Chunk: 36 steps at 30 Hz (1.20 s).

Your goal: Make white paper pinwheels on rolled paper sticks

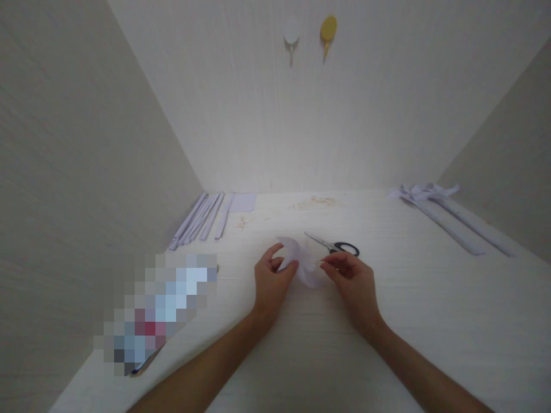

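My left hand (270, 281) and my right hand (350, 281) both pinch a curved piece of white paper (303, 261) low over the white table (301, 344). The left thumb and fingers grip its left end, the right fingertips its right end. A pair of scissors (331, 245) with black handles lies just behind the paper, blades pointing left and away, touched by neither hand.
Several folded white paper strips (200, 218) lie at the back left, next to a flat white sheet (243, 202). More long paper strips (447, 215) lie at the back right. A blurred-out object (159, 310) rests near the left wall. Two hooks (310, 34) hang on the back wall.
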Tool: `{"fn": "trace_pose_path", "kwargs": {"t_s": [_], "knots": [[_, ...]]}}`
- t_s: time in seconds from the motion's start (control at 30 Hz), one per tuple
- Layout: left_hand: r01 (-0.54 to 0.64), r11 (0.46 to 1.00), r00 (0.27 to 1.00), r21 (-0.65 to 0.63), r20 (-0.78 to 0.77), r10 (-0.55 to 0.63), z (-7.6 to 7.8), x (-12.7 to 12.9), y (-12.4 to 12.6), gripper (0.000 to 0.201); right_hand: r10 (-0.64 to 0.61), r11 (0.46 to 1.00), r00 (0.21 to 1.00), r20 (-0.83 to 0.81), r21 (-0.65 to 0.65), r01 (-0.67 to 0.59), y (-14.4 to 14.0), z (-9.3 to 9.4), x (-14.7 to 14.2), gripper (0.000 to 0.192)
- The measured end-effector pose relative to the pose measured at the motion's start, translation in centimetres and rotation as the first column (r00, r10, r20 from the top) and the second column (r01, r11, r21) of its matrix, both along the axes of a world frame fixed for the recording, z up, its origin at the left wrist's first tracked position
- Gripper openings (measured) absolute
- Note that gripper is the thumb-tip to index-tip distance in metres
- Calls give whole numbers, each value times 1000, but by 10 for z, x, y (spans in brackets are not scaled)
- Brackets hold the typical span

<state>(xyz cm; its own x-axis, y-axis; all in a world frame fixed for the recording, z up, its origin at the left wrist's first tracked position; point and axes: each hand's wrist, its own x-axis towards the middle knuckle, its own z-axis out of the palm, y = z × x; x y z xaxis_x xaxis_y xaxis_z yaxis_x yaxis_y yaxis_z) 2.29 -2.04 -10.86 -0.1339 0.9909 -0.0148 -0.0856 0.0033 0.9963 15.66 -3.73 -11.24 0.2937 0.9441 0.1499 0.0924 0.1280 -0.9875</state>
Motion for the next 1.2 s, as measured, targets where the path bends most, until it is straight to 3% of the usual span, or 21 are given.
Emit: {"fn": "trace_pose_path", "kwargs": {"t_s": [0.47,0.63,0.8,0.97,1.2], "knots": [[51,998,999,-23,-2,-51,-1,2,-1,50,2,999,1000,19,43,-2,-4,3,-3,7],[67,998,998,-22,19,-67,3,3,-2,47,-35,994,974,225,113,9,-2,0,-1,4],[63,998,997,-9,42,-62,4,3,-3,45,-23,970,850,526,218,-109,-4,6,0,7],[64,998,996,-5,57,-64,3,3,-2,46,-5,966,806,592,210,-149,-5,8,0,8],[61,998,998,-31,33,-60,5,4,-3,51,-13,965,802,597,217,-146,-6,7,-2,7]]}}
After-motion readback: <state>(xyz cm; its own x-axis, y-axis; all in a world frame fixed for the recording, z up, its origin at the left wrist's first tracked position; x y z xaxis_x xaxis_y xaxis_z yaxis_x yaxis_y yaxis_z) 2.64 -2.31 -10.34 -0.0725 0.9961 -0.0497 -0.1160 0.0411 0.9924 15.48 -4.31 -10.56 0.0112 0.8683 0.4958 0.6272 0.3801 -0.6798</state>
